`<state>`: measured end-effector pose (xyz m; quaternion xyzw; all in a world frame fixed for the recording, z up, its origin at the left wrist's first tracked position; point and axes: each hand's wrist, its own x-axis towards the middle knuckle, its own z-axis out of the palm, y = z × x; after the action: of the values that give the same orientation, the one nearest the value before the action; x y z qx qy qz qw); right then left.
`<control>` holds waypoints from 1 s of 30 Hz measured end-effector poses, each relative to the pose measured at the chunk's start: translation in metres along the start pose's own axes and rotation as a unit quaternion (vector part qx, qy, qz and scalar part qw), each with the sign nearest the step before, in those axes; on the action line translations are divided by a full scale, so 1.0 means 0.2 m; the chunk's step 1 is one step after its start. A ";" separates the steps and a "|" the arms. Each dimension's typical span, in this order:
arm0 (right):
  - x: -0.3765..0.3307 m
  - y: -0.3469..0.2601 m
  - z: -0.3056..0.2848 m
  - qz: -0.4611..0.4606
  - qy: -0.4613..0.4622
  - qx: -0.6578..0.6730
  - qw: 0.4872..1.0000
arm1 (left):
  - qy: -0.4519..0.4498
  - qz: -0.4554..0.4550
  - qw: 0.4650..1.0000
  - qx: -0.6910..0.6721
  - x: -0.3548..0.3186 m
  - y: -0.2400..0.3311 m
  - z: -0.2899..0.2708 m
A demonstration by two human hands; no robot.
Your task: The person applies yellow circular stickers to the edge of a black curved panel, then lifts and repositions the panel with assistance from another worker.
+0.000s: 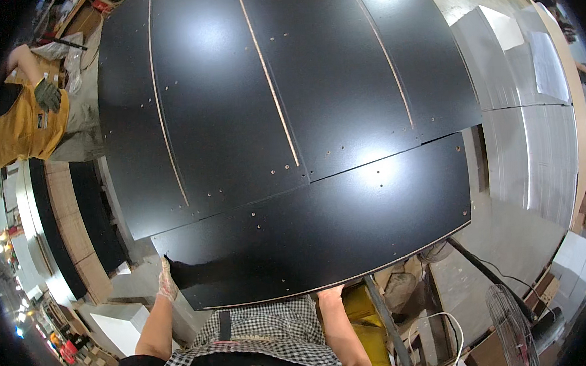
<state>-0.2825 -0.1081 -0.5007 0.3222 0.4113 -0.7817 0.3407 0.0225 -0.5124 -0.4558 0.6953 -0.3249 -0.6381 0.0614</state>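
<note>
A long black panel [322,228] with small drilled holes lies crosswise in front of me, over several larger black panels [267,84] cut with thin grooves. My left hand [166,282], in a thin clear glove, grips the near left corner of this front panel. At the panel's near edge, right of my checked apron, my right hand [329,293] holds it with the fingers tucked underneath.
A person in a yellow top with a grey work glove [47,95] stands at the far left. Stacked boards [74,223] sit to the left, grey sheets [531,121] to the right. A floor fan [513,324] and cables lie at the lower right.
</note>
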 end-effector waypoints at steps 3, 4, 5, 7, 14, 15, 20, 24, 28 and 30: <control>-0.09 0.00 0.00 0.069 -0.019 0.283 0.957 | 0.030 -0.005 0.999 0.029 0.01 0.01 0.00; -0.13 0.01 0.01 0.090 0.002 0.326 0.941 | 0.022 -0.005 0.999 0.045 0.00 0.01 0.00; -0.11 0.04 0.04 0.072 -0.020 0.262 0.962 | 0.044 -0.004 0.996 0.073 0.00 0.02 0.01; -0.06 0.10 0.10 0.071 0.052 0.175 0.981 | 0.022 0.032 0.995 0.093 -0.02 0.03 0.03; -0.22 0.07 0.18 0.098 0.134 0.248 0.954 | 0.026 0.006 0.998 0.053 -0.02 0.03 0.07; -0.24 0.07 0.18 0.120 0.199 0.279 0.932 | 0.057 0.011 0.996 0.062 -0.01 0.02 0.07; -0.16 0.21 0.18 -0.096 -0.050 -0.343 0.933 | 0.035 0.010 0.995 0.088 -0.03 0.02 0.09; -0.15 0.30 0.14 0.075 0.036 0.131 0.988 | -0.026 0.022 0.979 0.202 -0.09 0.08 0.11; -0.17 0.34 0.18 0.108 0.009 0.193 0.975 | 0.021 -0.008 0.971 0.237 -0.16 0.16 0.19; -0.17 0.35 0.22 0.098 -0.014 0.143 0.985 | -0.007 0.005 0.978 0.209 -0.18 0.19 0.22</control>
<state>-0.2162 -0.1673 -0.4833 0.3947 0.2572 -0.7998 0.3720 -0.0326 -0.5086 -0.4134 0.6865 -0.4551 -0.5608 -0.0839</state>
